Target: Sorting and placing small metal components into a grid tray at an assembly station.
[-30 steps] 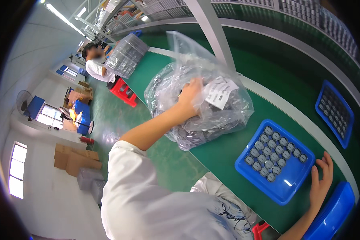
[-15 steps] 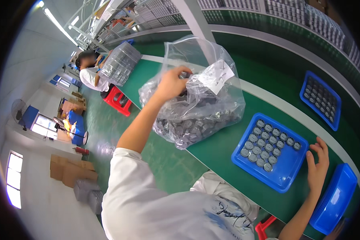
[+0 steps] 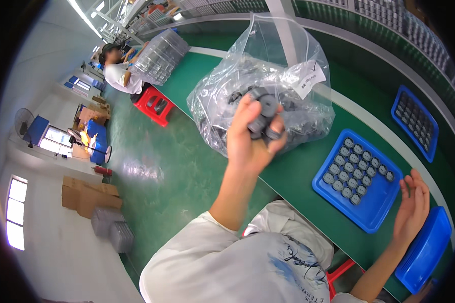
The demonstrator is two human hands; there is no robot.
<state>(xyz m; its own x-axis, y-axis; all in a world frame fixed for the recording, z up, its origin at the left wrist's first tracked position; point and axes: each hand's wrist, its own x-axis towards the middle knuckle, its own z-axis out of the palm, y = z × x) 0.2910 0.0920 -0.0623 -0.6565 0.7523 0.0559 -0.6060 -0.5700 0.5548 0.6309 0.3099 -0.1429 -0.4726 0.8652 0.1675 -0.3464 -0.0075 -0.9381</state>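
My left hand point(image 3: 250, 146) is closed around several dark grey round plastic parts point(image 3: 266, 103), palm turned up, in front of a clear plastic bag point(image 3: 207, 98). The bag stands open on the bench and holds many more grey parts; a white label point(image 3: 306, 80) is on its side. To the right lies a blue tray point(image 3: 376, 202) with rows of round grey pieces point(image 3: 350, 166), its lower right part bare. Beside the tray's right edge my right hand point(image 3: 414, 207) is open, fingers stretched, with nothing in it.
Stacked blue trays point(image 3: 423, 252) lie at the right end of the green bench point(image 3: 283, 179). Behind, another blue tray point(image 3: 417, 123) holds more pieces. Clear plastic trays point(image 3: 159, 55) are stacked at the far left, near a seated person point(image 3: 119, 76) and a red stool point(image 3: 154, 105).
My left hand has come out of the bag toward me and now holds several grey parts. My right hand stays by the tray, its fingers straighter. The whole view has shifted slightly.
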